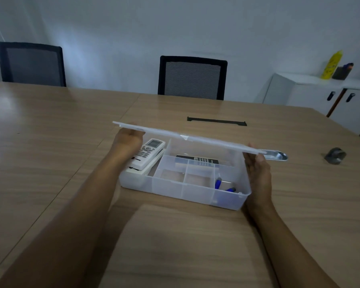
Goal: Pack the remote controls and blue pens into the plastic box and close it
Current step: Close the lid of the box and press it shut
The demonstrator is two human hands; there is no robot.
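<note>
The lid (187, 138) is gripped at each end by the left hand (129, 140) and right hand (258, 169), kept level over the packed plastic box (175, 188) so it drops on square.

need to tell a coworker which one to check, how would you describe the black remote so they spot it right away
On the wooden table sits a clear plastic box. The black remote lies in its far middle compartment; the white remotes are stacked at the left.

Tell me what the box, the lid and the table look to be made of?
The box looks like frosted translucent plastic: the blue pens show hazily through its wall. The lid, held by both hands, seems the same milky plastic, thin and flat. The table shows a wood-grain pattern with a soft sheen, possibly laminate rather than solid wood.
</note>
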